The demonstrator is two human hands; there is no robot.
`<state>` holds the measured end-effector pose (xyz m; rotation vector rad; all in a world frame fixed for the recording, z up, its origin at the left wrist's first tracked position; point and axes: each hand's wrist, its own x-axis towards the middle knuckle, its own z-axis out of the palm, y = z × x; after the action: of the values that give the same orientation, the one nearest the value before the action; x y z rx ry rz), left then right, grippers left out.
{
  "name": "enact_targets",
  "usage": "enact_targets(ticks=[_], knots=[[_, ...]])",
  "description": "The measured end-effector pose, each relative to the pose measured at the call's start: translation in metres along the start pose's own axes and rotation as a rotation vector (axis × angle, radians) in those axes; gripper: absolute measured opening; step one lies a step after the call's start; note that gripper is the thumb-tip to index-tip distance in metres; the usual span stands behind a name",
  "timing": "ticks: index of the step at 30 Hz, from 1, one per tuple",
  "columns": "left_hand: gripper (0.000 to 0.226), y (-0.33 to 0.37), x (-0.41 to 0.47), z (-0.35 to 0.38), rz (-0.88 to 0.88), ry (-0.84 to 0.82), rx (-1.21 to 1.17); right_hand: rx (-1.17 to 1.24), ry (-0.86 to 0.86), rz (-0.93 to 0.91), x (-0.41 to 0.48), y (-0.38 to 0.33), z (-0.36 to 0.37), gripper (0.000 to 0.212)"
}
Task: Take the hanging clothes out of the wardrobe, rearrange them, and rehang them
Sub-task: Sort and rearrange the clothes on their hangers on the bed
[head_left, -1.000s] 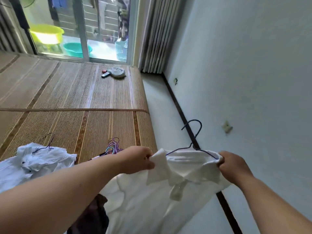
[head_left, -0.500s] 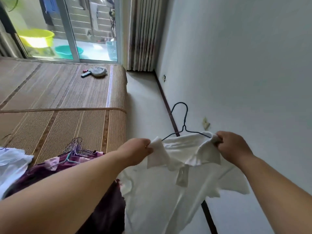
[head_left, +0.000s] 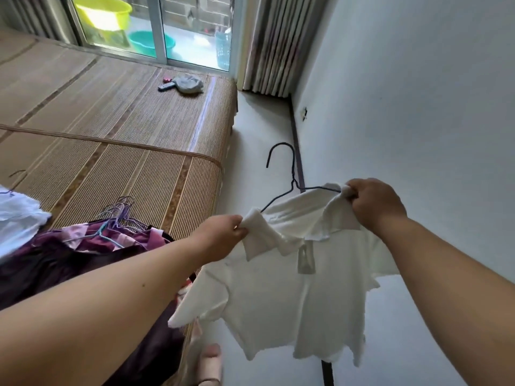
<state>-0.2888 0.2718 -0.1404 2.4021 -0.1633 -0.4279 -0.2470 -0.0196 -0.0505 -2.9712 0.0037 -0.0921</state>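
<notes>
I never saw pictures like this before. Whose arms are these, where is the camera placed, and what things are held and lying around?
There is no machine here: a person wears a camera on the head, looking forward and down, so you see their own two arms. The left hand and the right hand each pinch one side of the collar of a white shirt, holding it up. The shirt hangs on a dark wire hanger, whose hook sticks up above the collar. At the left lies a wide woven mat. On it lie a pile of dark purple clothes, a bundle of hangers, a white garment at the picture's edge, and farther away a grey cloth.
</notes>
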Motion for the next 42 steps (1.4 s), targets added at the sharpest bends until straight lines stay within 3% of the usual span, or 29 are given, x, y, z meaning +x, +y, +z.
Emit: enact_targets(ticks=[14, 21, 26, 34, 38, 42], knots=[[0.019, -0.112, 0.149, -0.094, -0.256, -0.052, -0.068, 0.014, -0.149, -0.158, 0.251, -0.126, 0.089, 0.026], [0.012, -0.160, 0.182, -0.138, -0.357, 0.064, -0.215, -0.068, -0.181, -0.386, 0.358, -0.212, 0.111, 0.025], [0.023, -0.201, 0.198, -0.168, -0.481, 0.120, -0.286, -0.078, -0.204, -0.553, 0.429, -0.289, 0.144, 0.020], [0.016, -0.271, 0.270, -0.195, -0.789, 0.234, -0.294, -0.108, -0.373, -0.802, 0.545, -0.404, 0.249, 0.018], [0.026, -0.309, 0.310, -0.190, -0.971, 0.284, -0.344, -0.116, -0.479, -0.891, 0.588, -0.449, 0.311, 0.017], [0.033, -0.349, 0.336, -0.178, -1.111, 0.308, -0.368, -0.048, -0.471, -0.973, 0.606, -0.482, 0.383, 0.017]])
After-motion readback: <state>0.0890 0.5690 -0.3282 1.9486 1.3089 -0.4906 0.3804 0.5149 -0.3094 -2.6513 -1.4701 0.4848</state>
